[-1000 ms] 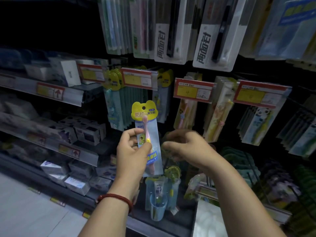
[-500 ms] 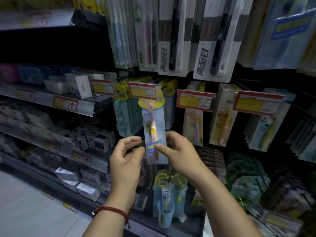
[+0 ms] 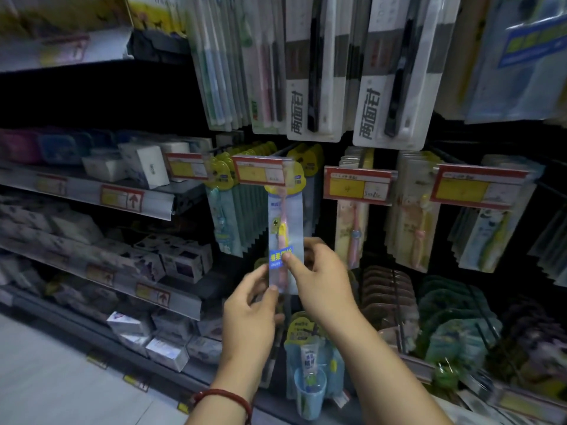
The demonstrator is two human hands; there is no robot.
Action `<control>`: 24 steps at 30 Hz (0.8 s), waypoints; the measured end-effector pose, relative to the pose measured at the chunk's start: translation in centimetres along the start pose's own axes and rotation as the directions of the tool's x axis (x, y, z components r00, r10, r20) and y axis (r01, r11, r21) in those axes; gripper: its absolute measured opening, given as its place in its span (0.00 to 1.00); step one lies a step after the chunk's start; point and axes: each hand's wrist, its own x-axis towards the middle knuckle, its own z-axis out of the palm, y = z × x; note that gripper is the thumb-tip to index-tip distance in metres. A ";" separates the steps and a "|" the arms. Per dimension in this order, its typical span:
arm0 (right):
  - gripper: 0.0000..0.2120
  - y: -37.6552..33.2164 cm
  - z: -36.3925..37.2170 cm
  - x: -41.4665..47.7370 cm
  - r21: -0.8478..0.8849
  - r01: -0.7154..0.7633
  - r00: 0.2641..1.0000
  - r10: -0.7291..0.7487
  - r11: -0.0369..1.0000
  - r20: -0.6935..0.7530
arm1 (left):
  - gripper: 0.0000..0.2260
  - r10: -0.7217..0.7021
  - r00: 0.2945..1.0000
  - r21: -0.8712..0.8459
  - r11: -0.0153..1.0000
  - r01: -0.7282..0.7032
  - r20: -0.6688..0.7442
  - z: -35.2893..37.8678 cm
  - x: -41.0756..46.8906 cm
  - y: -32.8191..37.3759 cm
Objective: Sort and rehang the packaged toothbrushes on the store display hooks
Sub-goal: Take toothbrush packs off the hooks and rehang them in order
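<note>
Clear-plastic toothbrush pack [image 3: 285, 222] is pinched at its lower end by left hand [image 3: 251, 305] and right hand [image 3: 322, 280]. Its yellow header is tucked behind the price tag [image 3: 260, 173]. The hook is hidden, so the hole could miss and the pack could drop.

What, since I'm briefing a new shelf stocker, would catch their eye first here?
The clear toothbrush pack with a pink-and-yellow brush sits at centre, pinched at its lower end by the left hand and right hand, its yellow top at a red-and-yellow price tag. Above hang big white packs holding black toothbrushes.
</note>
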 end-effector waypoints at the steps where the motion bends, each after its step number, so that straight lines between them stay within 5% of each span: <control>1: 0.07 0.1 0.1 0.1 -0.009 0.003 1.000 -0.003 1.000 -0.016 | 0.16 0.009 1.000 0.013 1.000 -0.009 0.010 0.0 0.5 0.0; 11: 0.12 0.5 1.4 7.7 -0.146 -0.280 0.959 0.270 0.949 -0.085 | 0.15 0.108 0.985 0.409 0.899 -0.154 0.133 -0.2 3.0 -0.4; 17: 0.19 1.1 1.5 9.7 -0.270 -0.256 0.965 0.264 0.928 -0.007 | 0.15 0.263 0.951 0.561 0.768 -0.309 0.165 -1.0 3.1 -0.6; 24: 0.15 0.9 -0.4 10.3 -0.302 -0.293 0.953 0.301 0.907 -0.018 | 0.15 0.294 0.937 0.624 0.701 -0.346 0.190 -0.8 2.0 -0.2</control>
